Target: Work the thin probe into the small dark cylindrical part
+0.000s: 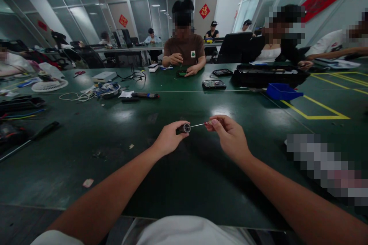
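Note:
My left hand (169, 137) is closed around a dark cylindrical part (186, 128) with a silvery ring at its open end, which faces right. My right hand (233, 138) pinches the reddish handle of a thin screwdriver (197, 125). Its slim metal shaft points left and reaches the ringed end of the cylinder; whether the tip touches anything inside cannot be made out. Both hands are above the green table (207, 183), close in front of me. Most of the cylinder is hidden by my left fingers.
Across the table a person (184, 48) works on a small green board. A blue bin (283, 91), a long black casing (267, 75) and a circuit-board device (214, 84) lie to the right. Leftward are a white fan grille (49, 85), cables and a long black-handled tool (44, 130).

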{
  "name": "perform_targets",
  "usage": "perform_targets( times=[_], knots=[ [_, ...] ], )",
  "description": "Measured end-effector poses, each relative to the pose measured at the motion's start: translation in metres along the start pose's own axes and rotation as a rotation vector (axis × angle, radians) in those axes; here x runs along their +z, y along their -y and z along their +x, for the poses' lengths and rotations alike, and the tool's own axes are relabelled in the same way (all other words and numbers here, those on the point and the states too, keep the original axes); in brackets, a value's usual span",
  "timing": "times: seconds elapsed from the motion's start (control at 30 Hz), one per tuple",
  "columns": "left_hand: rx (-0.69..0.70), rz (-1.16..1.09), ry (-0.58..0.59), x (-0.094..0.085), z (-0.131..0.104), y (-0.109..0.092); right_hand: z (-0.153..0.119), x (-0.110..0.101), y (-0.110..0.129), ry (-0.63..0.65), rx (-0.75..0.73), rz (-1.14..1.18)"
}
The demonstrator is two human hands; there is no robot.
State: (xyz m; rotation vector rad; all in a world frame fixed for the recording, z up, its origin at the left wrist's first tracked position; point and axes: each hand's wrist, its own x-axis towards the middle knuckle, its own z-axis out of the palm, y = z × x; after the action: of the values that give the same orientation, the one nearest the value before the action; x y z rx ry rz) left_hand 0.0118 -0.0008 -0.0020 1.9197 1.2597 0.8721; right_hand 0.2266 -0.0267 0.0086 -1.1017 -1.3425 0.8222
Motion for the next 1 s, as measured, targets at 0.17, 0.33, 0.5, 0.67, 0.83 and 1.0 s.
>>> perform_targets(
  times=[0.17,0.33,0.5,0.67,0.83,1.0],
  knots=[
    [0.025,0.034,-0.004,-0.0023,-0.0017,0.0015,-0.0012,-0.0042,0.0071,-0.032,0.003,-0.226],
    [0.055,0.116,0.002,-0.0033,-0.0021,0.0007,-0.0017,-0.0077,0.0056,-0.003,-0.031,-0.33],
    [0.092,0.184,0.023,-0.0034,-0.0025,-0.0022,-0.002,-0.0059,0.0026,0.088,-0.043,-0.201],
    [0.104,0.236,0.057,-0.0024,-0.0033,-0.0023,-0.003,-0.0046,0.0038,0.076,-0.005,-0.345],
    [0.101,0.273,0.057,-0.0011,-0.0019,-0.0017,-0.0048,-0.0043,0.0025,0.08,-0.03,-0.237],
    [0.089,0.271,0.052,-0.0013,-0.0014,-0.0023,-0.0047,-0.0039,0.001,0.119,0.01,-0.251]
  ],
)
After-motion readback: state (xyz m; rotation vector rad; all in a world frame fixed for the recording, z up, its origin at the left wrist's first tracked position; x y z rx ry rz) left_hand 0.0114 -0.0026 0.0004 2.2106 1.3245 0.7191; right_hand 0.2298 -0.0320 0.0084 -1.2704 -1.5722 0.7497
